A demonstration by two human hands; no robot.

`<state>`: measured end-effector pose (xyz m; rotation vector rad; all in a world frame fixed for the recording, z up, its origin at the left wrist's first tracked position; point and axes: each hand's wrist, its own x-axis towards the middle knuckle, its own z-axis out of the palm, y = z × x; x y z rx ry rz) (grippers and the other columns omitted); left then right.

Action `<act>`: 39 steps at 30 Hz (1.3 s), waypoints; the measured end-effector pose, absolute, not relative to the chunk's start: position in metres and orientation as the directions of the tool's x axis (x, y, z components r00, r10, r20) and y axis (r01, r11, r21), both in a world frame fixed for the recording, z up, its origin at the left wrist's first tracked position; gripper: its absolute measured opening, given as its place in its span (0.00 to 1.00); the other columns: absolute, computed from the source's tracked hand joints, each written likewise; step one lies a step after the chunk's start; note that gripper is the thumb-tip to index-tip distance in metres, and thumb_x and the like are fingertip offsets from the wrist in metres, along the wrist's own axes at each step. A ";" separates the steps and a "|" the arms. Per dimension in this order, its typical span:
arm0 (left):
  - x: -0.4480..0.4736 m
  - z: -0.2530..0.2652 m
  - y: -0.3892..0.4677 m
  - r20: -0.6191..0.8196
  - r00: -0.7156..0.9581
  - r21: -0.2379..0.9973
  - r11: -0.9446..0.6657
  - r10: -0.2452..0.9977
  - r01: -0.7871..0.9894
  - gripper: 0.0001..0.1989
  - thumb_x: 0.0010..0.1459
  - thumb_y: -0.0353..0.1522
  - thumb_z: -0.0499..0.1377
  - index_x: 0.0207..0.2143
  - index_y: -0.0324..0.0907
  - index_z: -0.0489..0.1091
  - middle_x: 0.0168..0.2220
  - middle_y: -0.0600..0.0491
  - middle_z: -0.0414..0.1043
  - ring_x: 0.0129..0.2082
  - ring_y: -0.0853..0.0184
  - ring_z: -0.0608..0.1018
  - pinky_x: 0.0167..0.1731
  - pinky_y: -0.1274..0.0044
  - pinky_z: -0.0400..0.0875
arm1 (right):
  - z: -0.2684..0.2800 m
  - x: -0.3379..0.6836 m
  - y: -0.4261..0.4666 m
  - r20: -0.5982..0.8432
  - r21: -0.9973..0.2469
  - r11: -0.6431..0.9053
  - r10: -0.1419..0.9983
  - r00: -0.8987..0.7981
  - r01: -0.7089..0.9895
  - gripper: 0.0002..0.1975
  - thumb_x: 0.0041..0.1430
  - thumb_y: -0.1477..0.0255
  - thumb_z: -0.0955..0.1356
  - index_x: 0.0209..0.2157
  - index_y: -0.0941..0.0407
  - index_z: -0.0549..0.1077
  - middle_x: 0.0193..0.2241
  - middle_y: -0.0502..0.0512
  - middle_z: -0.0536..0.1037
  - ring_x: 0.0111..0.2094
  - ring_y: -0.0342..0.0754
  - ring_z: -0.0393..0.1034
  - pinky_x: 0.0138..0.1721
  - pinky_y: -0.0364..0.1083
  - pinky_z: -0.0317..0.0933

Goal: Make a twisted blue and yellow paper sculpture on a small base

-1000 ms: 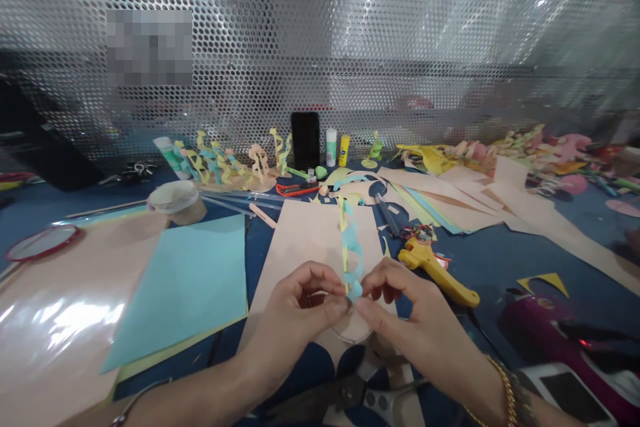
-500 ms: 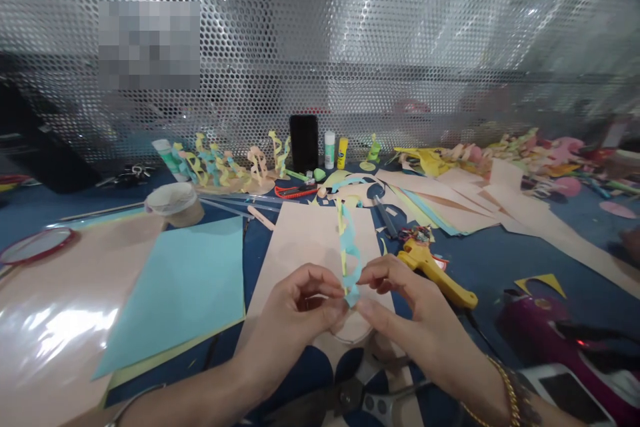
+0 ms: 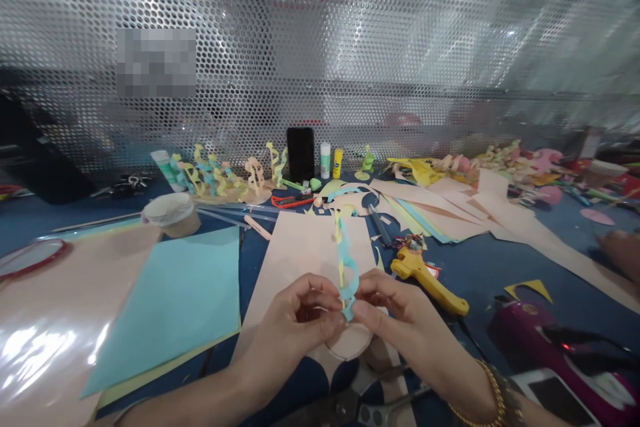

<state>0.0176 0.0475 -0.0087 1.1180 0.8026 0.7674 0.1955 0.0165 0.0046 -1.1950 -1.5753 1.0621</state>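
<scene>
Between my hands stands an upright curly paper strip (image 3: 351, 273), light blue with a yellow strip along its left side. My left hand (image 3: 305, 313) pinches its lower end from the left. From the right, my right hand (image 3: 395, 310) grips the same lower end between thumb and fingers. Just below the fingertips lies a small pale paper disc (image 3: 350, 341), partly covered by my hands; whether the strip touches it I cannot tell. Under all this is a pale pink paper sheet (image 3: 295, 247). Dark-handled scissors (image 3: 345, 407) lie nearest to me.
A yellow hot glue gun (image 3: 435, 287) lies right of my right hand, near a purple device (image 3: 545, 347). Blue paper (image 3: 175, 300) lies at left. Behind stand a phone (image 3: 301, 153), glue sticks (image 3: 325, 160) and curly paper pieces (image 3: 215, 173). Another person's hand (image 3: 620, 250) shows at far right.
My hands and the paper strip have shifted slightly downward in view, and more of the pale disc shows. Another person's hand reaches further in at the right edge.
</scene>
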 end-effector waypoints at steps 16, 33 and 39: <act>0.017 -0.011 0.051 -0.136 0.442 0.983 0.177 0.887 -0.051 0.10 0.50 0.33 0.64 0.33 0.42 0.67 0.29 0.57 0.69 0.27 0.73 0.70 0.26 0.82 0.61 | 0.005 0.193 0.015 0.074 -0.933 0.125 0.984 -0.163 0.336 0.05 0.53 0.71 0.67 0.33 0.56 0.72 0.31 0.51 0.73 0.33 0.45 0.66 0.37 0.46 0.59; 0.018 -0.011 0.047 -0.165 0.475 0.954 0.261 0.864 -0.144 0.09 0.49 0.33 0.65 0.28 0.41 0.67 0.27 0.59 0.68 0.23 0.77 0.66 0.23 0.84 0.58 | 0.002 0.189 0.012 0.081 -0.960 0.115 0.987 -0.139 0.257 0.03 0.53 0.75 0.66 0.30 0.55 0.71 0.30 0.49 0.72 0.31 0.43 0.66 0.33 0.43 0.61; 0.019 -0.011 0.046 -0.177 0.491 0.946 0.285 0.853 -0.153 0.07 0.49 0.33 0.65 0.28 0.40 0.70 0.28 0.56 0.70 0.27 0.72 0.70 0.29 0.81 0.63 | 0.000 0.187 0.012 0.062 -0.966 0.089 0.991 -0.117 0.242 0.03 0.54 0.74 0.66 0.31 0.55 0.72 0.29 0.49 0.71 0.29 0.43 0.66 0.30 0.41 0.61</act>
